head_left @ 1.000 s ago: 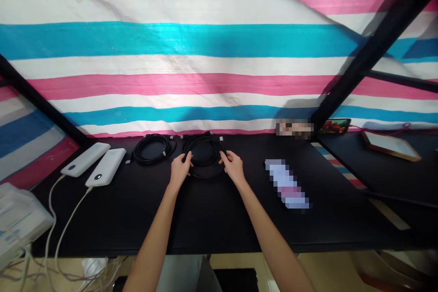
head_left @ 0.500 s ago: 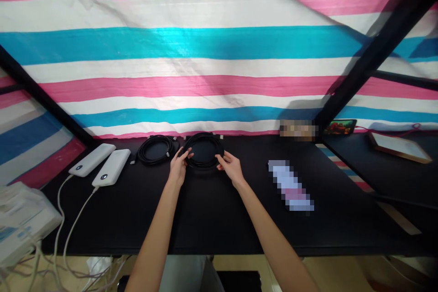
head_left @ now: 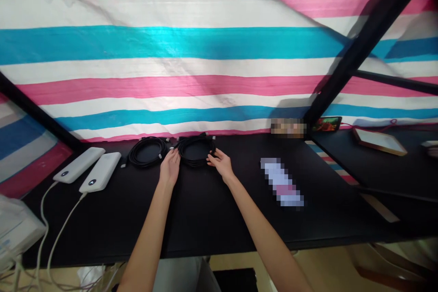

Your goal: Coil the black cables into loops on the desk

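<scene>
A coiled black cable with light-coloured plug ends lies on the black table near its back edge. My left hand rests at the coil's left side, fingers stretched out and holding nothing. At the right side, my right hand has its thumb and fingers on the cable's edge; part of this grip is hidden. Just left of my left hand lies a second coiled black cable, its plug ends loose around it.
Two white power banks with white cords lie at the left, near a white package. A blurred-out flat object lies to the right. Farther right are a lit phone and a framed white panel. Striped sheeting hangs behind the table.
My left hand has let go of the coil's left edge and straightened its fingers. My right hand stays at the right edge. The whole view has shifted slightly.
</scene>
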Available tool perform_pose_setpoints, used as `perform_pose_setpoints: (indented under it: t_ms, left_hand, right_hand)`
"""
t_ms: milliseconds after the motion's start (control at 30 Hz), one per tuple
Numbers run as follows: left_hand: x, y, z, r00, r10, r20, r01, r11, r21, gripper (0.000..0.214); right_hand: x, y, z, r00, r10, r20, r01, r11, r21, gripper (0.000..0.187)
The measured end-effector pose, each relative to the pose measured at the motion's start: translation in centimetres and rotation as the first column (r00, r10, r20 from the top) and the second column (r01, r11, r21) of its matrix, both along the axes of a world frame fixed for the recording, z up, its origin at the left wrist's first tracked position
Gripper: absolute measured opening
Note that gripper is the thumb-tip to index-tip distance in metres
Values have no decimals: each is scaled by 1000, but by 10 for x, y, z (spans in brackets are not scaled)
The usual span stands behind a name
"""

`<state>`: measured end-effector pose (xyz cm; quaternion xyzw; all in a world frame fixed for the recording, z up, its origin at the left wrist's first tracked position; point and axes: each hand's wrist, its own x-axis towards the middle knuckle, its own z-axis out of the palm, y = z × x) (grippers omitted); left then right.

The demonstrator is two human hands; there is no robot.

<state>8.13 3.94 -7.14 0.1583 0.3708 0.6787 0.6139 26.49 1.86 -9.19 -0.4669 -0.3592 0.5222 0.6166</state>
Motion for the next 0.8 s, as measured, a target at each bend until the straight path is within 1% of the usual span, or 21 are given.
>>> perform_pose_setpoints:
  t_ms: [133, 267, 367, 433, 533, 600, 700, 800]
  left_hand:
    - [2, -6, 3, 999, 18, -34, -19, 1000, -25, 29]
    - [5, -11, 9, 996, 24, -88, -23, 1000, 9, 38]
    - [8, -13, 11, 990, 47, -131, -40, 998, 48, 43]
    - [10, -14, 10, 977, 101, -189, -90, 994, 69, 40]
    - [14, -15, 5, 907, 235, -349, -201, 971, 131, 30]
    - [15, -16, 1, 851, 296, -435, -240, 954, 180, 24]
    - [15, -17, -2, 815, 314, -486, -250, 949, 193, 18]
    - [14, -18, -4, 810, 312, -496, -258, 950, 177, 14]
  right_hand:
    - [0, 0, -1, 1000, -8, 12, 8, 1000, 7, 57]
    - [0, 0, -1, 998, 20, 65, -22, 999, 33, 67]
    - [-1, 0, -2, 996, 24, 82, -24, 1000, -2, 69]
    - [-1, 0, -1, 997, 25, 69, -21, 999, -47, 70]
    - [1, -2, 2, 999, 36, 37, -32, 996, -84, 68]
    - [3, -4, 5, 999, 44, 14, -42, 994, -98, 65]
    - [5, -5, 8, 999, 47, -20, -49, 992, -113, 61]
    - [7, -5, 11, 999, -4, -50, -2, 993, -117, 48]
